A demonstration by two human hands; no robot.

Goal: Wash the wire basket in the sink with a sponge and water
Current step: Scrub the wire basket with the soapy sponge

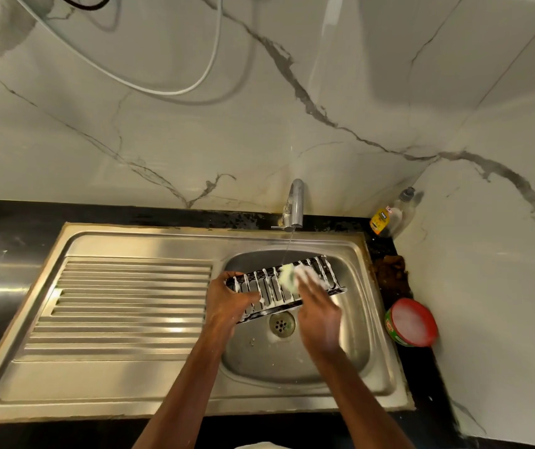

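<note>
— Marble-veined wall tiles stood behind the dark surface (7,228) and steel sink (324,358), yes?

— Yes. A thin stream ran from the tap (296,205) onto the wire basket (269,291), which was held tilted over the basin, above the drain (281,324), coated in foam.

— And the hands?

— The left hand (227,303) gripped the basket's left end, thumb across the wires. The right hand (319,314), blurred, pressed a soapy sponge (287,277) against the wires.

— Anything nearby?

— A red tub (412,322) and a soap bottle (392,215) stood at the right.
</note>
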